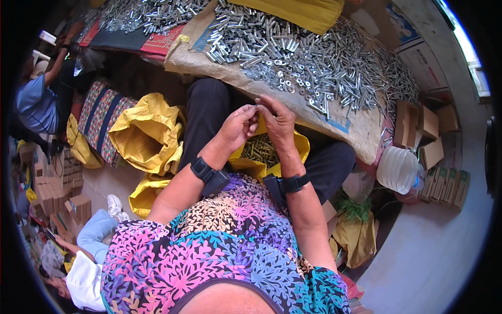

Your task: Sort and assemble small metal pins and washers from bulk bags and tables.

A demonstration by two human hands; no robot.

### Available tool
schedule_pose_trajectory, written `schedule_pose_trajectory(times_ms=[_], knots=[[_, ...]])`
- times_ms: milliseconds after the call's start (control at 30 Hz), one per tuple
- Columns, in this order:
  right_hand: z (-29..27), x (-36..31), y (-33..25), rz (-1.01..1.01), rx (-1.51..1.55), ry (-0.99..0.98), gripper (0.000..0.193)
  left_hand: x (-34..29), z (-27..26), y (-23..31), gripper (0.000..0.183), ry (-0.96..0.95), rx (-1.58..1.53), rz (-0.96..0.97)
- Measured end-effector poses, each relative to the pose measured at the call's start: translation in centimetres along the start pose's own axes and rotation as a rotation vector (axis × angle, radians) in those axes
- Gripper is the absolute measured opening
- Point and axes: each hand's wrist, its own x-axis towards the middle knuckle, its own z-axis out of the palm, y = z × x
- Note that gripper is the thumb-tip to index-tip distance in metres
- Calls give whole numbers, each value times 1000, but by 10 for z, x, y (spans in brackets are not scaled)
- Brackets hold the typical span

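Observation:
My left hand point(239, 127) and my right hand point(278, 124) meet fingertip to fingertip over my lap, just off the near edge of the worktable point(219, 73). Both are closed in a pinch around something tiny, mostly covered by the fingers; I cannot make out its kind. Beneath them, a yellow sack point(301, 147) sits open between my knees, with many brass-coloured metal fasteners point(260, 150) inside. On the table beyond my hands spread loose silvery metal sleeves or bolts point(334, 65). Small washers and nuts point(287, 82) lie in a patch near its edge.
Left of my legs stands another open yellow sack point(146, 133). Cardboard boxes point(430, 125) and a clear plastic jug point(398, 170) are at the right, by the wall. Two other people are at the left, one in a blue shirt point(36, 107). Yellow cloth point(295, 13) covers part of the pile.

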Motion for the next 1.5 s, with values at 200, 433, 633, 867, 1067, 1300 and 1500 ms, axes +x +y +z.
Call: schedule_pose_trajectory(times_ms=[200, 433, 633, 867, 1067, 1300, 1500], knots=[[2, -5, 1, 93, 112, -29, 21, 0, -2, -1, 12, 2, 3, -14], [-14, -5, -12, -146, -348, -130, 24, 1, 6, -10, 10, 39, 68, -33], [-75, 34, 14, -266, -659, 20, 21, 2, -1, -12, 10, 8, -56, -31], [-82, 53, 12, -297, -1144, -14, 22, 4, -5, -13, 10, -4, -54, 7], [-84, 54, 15, -214, -1203, -45, 20, 2, -2, -11, 12, 8, -34, 11], [-102, 52, 28, -199, -1162, -100, 19, -1, 5, -14, 13, 34, 0, -5], [-95, 52, 39, -334, -1044, -19, 10, -4, 5, -8, 12, 65, -33, -19]])
